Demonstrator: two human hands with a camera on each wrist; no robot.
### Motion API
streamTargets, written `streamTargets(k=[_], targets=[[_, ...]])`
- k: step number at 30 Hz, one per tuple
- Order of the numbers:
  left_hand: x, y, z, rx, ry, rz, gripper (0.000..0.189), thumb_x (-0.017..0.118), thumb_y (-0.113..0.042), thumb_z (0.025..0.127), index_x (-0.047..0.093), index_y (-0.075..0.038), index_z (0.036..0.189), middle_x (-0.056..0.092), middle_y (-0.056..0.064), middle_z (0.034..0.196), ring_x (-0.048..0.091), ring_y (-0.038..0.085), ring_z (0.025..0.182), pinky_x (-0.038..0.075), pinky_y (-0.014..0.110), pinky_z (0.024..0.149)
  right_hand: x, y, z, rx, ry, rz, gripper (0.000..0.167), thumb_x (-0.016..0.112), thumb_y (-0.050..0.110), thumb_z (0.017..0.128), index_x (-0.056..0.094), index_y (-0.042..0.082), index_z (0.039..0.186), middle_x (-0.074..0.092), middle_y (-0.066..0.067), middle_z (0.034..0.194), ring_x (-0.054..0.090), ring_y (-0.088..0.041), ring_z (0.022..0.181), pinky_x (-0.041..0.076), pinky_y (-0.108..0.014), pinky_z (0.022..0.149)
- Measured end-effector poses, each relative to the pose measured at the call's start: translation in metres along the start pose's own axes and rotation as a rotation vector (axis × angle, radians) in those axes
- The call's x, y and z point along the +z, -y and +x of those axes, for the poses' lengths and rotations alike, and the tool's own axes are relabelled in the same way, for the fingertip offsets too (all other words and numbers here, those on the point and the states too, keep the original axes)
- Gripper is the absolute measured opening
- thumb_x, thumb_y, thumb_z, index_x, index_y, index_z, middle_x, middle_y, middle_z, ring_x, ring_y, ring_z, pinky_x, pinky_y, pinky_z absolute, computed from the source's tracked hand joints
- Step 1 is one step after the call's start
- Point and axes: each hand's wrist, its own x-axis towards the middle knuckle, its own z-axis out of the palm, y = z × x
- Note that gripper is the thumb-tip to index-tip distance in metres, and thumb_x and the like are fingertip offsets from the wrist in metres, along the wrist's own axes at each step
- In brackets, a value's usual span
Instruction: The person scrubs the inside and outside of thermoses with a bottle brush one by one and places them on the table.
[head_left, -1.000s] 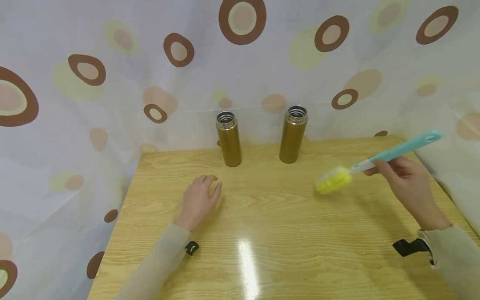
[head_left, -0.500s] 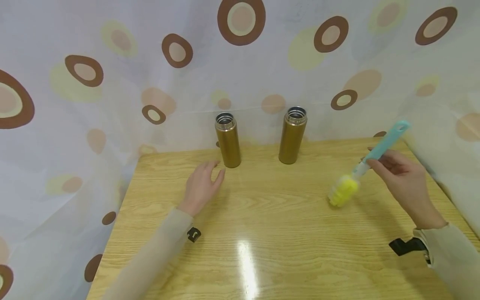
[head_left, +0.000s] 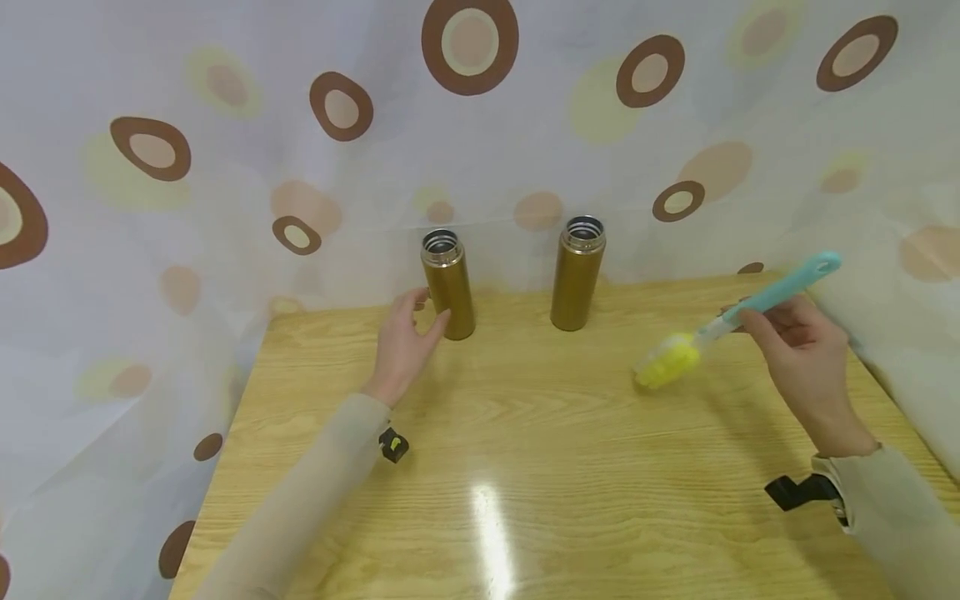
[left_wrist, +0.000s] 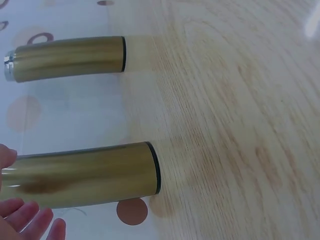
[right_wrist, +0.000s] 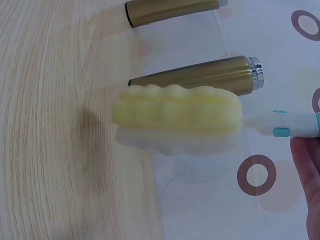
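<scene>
Two gold vacuum flasks without lids stand upright at the back of the wooden table point(head_left: 525, 467). My left hand point(head_left: 402, 346) is at the left flask point(head_left: 452, 296), thumb in front and fingers at its left side. In the left wrist view that flask point(left_wrist: 90, 175) lies between the spread thumb and fingertips point(left_wrist: 40, 222). The right flask point(head_left: 577, 279) stands apart from both hands. My right hand point(head_left: 806, 358) pinches a bottle brush point(head_left: 783, 290) by its turquoise-and-white handle. Its yellow-and-white sponge head point(right_wrist: 177, 117) points down-left above the table.
A white curtain point(head_left: 375, 175) with brown and yellow circles hangs behind the table and along its sides. Both sleeves carry a black wrist mount, the right mount point(head_left: 798, 492) over the table's right part.
My left hand has moved forward to the left flask. The bottle brush has swung in my right hand, its head first dipping toward me, then back to the left. The head view has shifted slightly.
</scene>
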Motion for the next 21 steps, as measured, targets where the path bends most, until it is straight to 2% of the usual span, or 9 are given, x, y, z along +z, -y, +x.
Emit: streamTargets(k=[4, 6, 12, 16, 21], targets=[[0.004, 0.003, 0.006, -0.034, -0.008, -0.039, 0.064, 0.071, -0.033, 0.100, 0.048, 0.002, 0.148, 0.055, 0.020, 0.140, 0.056, 0.037, 0.127, 0.052, 0.048, 0.103, 0.002, -0.004, 0.001, -0.021, -0.019, 0.044, 0.018, 0.063, -0.014, 0.096, 0.062, -0.023, 0.111, 0.079, -0.008, 0.102, 0.076, -0.013, 0.086, 0.059, -0.021, 0.086], [0.007, 0.005, 0.009, -0.052, -0.005, -0.038, 0.069, 0.072, -0.035, 0.099, 0.046, 0.002, 0.150, 0.054, 0.020, 0.141, 0.055, 0.036, 0.128, 0.052, 0.048, 0.103, 0.003, -0.006, 0.000, -0.028, -0.002, 0.066, 0.018, 0.063, -0.016, 0.095, 0.061, -0.024, 0.111, 0.079, -0.009, 0.103, 0.076, -0.013, 0.085, 0.059, -0.022, 0.086], [0.016, 0.011, 0.017, -0.073, -0.010, -0.061, 0.078, 0.077, -0.037, 0.096, 0.041, 0.001, 0.153, 0.050, 0.022, 0.145, 0.051, 0.038, 0.132, 0.050, 0.049, 0.106, 0.005, -0.008, 0.002, -0.050, 0.039, 0.146, 0.026, 0.059, -0.021, 0.094, 0.056, -0.024, 0.120, 0.077, -0.016, 0.109, 0.076, -0.017, 0.091, 0.061, -0.027, 0.083], [0.021, 0.011, 0.022, -0.083, -0.019, -0.089, 0.083, 0.078, -0.039, 0.094, 0.039, -0.001, 0.156, 0.048, 0.019, 0.151, 0.051, 0.035, 0.134, 0.049, 0.048, 0.107, 0.006, -0.008, 0.002, -0.051, 0.036, 0.180, 0.033, 0.057, -0.022, 0.094, 0.053, -0.021, 0.126, 0.076, -0.017, 0.109, 0.076, -0.020, 0.095, 0.061, -0.029, 0.082], [0.027, 0.012, 0.029, -0.103, -0.023, -0.130, 0.084, 0.080, -0.040, 0.093, 0.038, -0.004, 0.156, 0.048, 0.017, 0.152, 0.053, 0.032, 0.132, 0.048, 0.048, 0.108, 0.009, -0.009, 0.003, -0.055, 0.006, 0.192, 0.027, 0.056, -0.021, 0.095, 0.053, -0.021, 0.122, 0.075, -0.017, 0.107, 0.076, -0.020, 0.096, 0.062, -0.029, 0.080]])
